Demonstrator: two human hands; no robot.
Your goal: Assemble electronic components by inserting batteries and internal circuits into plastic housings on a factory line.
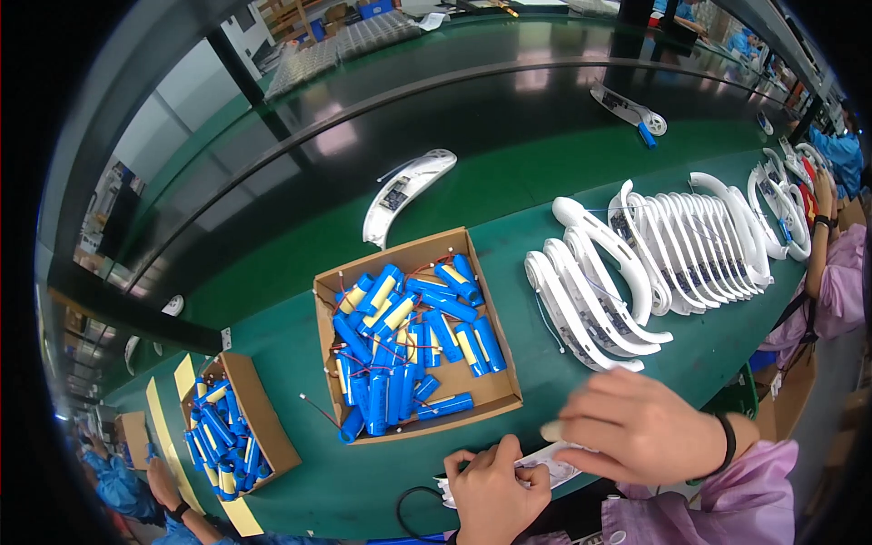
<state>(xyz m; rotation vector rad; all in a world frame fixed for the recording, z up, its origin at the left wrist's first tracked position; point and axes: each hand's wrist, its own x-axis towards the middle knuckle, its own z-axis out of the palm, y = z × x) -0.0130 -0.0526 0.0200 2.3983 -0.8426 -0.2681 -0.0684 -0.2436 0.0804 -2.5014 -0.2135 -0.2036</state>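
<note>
1. In the head view, my only feed, I see the white housing (561, 465) at the lower middle of the frame, partly covered by both hands.
2. I read the left hand (498, 492) as bent over the housing, fingers narrow and touching it; whether they clasp it, I cannot tell.
3. I have the right hand (640, 431) just above the housing's right part, fingers curled close together; I cannot tell whether they hold anything.
4. I find a black cable (405, 510) looping at the lower middle, beside the left hand.
5. At centre I see a cardboard box (495, 388) with loosely piled blue cells (397, 386); a smaller box (265, 413) of similar cells stands lower left.
6. Right of centre, I see curved white shells (695, 250) packed in a row.
</note>
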